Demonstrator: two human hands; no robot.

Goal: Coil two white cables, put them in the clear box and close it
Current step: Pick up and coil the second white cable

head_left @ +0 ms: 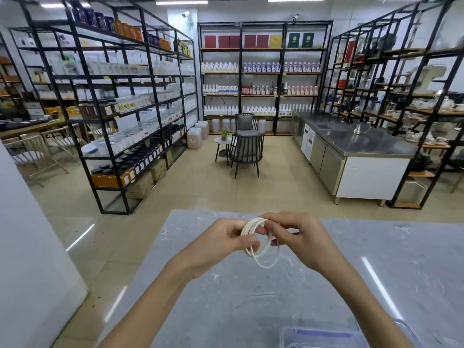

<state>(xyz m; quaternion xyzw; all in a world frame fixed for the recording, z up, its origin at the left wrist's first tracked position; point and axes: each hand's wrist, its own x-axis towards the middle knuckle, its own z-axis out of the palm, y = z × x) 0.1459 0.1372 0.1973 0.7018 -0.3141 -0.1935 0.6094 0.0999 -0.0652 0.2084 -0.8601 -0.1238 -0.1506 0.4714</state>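
A white cable [261,249] is wound into several loops and held in the air above the grey marble table [226,297]. My left hand [226,242] pinches the left side of the coil between thumb and fingers. My right hand [293,234] grips the top right of the coil with its fingertips. The clear box [326,334] stands at the bottom edge of the view, partly hidden by my right forearm, with something white inside it that may be the other cable.
Beyond the table's far edge lies a tiled floor with black metal shelving [120,101] on the left, back and right. A steel counter [351,146] stands at right. Dark chairs [247,149] and a small round table sit mid-floor.
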